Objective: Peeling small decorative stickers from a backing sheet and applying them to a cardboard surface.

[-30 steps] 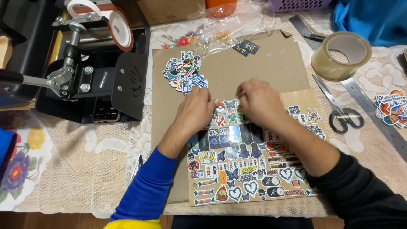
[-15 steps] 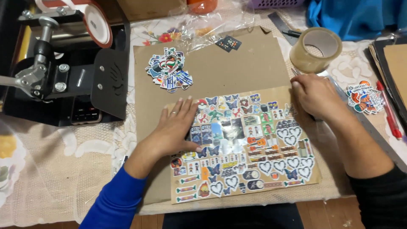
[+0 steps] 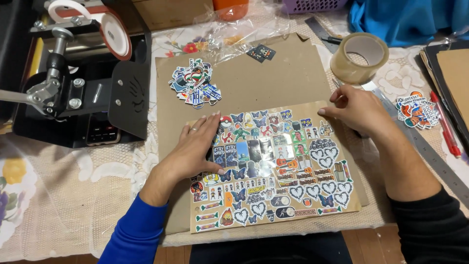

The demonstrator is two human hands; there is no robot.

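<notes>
Head view: the left hand [image 3: 198,149] is laid flat, palm down and fingers extended, on the left part of the brown sheet covered with colourful stickers [image 3: 273,166]; its grip is released. The right hand [image 3: 359,110] is rested at the sheet's upper right corner, fingers loosely curled, with nothing grasped. The sheet is laid on brown cardboard [image 3: 273,73] on the lace-covered surface [image 3: 63,205]. A clear tape roll [image 3: 359,57] is positioned just above the right hand.
</notes>
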